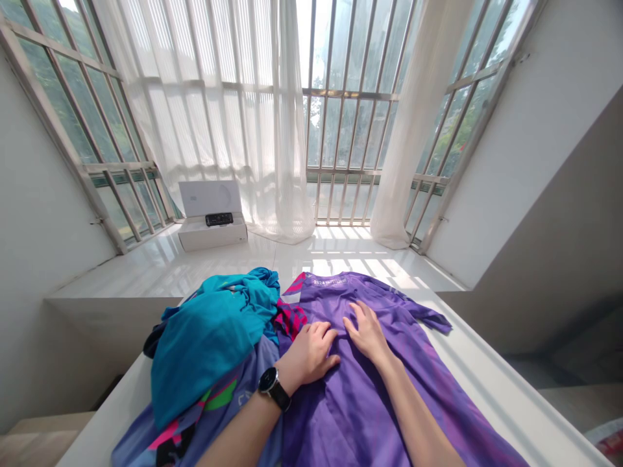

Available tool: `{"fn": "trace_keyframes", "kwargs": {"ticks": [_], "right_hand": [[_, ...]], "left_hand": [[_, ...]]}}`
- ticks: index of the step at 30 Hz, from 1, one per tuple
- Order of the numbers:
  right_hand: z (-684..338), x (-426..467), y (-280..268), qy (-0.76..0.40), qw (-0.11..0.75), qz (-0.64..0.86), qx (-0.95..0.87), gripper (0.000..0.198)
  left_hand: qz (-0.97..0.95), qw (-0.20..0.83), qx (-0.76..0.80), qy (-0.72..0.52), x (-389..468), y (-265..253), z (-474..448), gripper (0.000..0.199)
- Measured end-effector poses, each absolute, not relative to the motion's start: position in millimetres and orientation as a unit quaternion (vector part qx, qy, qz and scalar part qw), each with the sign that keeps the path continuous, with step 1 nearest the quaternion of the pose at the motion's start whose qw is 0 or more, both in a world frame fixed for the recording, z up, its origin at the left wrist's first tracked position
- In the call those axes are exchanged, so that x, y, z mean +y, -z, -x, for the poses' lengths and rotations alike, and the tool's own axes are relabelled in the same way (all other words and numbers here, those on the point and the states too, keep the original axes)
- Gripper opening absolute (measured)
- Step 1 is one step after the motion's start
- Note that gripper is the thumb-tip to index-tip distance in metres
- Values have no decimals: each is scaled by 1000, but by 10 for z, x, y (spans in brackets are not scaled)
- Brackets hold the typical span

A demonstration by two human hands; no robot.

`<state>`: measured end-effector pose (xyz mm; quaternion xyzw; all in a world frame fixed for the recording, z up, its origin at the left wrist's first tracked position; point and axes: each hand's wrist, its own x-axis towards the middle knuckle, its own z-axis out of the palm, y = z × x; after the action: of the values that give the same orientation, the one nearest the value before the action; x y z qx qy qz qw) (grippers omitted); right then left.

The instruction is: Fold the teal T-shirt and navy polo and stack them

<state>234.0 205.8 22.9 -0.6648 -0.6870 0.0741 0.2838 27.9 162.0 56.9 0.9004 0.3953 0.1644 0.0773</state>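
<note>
A purple shirt (413, 389) with white lettering at its collar and a pink-patterned left sleeve lies spread on the white table. On its upper left part rests my left hand (314, 350), fingers stretched out, with a black watch (274, 388) on the wrist. My right hand (367, 329) lies on the cloth a little farther up and to the right, its fingers apart. Both hands touch the fabric without gripping it. Left of the shirt is a heap of clothes, with a teal garment (209, 344) on top and a bluish-purple printed garment (233, 389) underneath.
The white table (496, 383) meets a white window sill (272, 256). An open white box (214, 235) with a black device (219, 219) in it stands on the sill. White curtains (228, 130) hang before the barred window. Walls stand on both sides.
</note>
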Motion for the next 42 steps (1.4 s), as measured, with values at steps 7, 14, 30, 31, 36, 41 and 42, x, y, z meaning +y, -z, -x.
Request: {"fn": "trace_keyframes", "kwargs": {"ticks": [7, 14, 30, 31, 36, 41, 42], "right_hand": [[-2287, 1951, -229, -57, 85, 706, -701, 73], [-2359, 1672, -237, -12, 95, 700, -708, 71], [-2441, 1603, -601, -12, 126, 660, -741, 43], [-2442, 1713, -580, -14, 129, 661, -739, 46], [-2423, 2071, -326, -35, 66, 712, -698, 68], [-2455, 2204, -223, -37, 37, 714, -698, 74], [-2463, 2228, -225, -39, 36, 713, -699, 74]], "left_hand": [[-871, 83, 471, -114, 1605, -606, -166, 64], [-884, 81, 457, -59, 1424, -835, -251, 73], [-874, 29, 465, -138, 1479, -699, -402, 36], [-873, 33, 465, -141, 1488, -675, -401, 39], [-865, 26, 487, -119, 1516, -642, -291, 47], [-836, 12, 543, -76, 1577, -778, -98, 41], [-831, 19, 552, -65, 1594, -807, -62, 37]]}}
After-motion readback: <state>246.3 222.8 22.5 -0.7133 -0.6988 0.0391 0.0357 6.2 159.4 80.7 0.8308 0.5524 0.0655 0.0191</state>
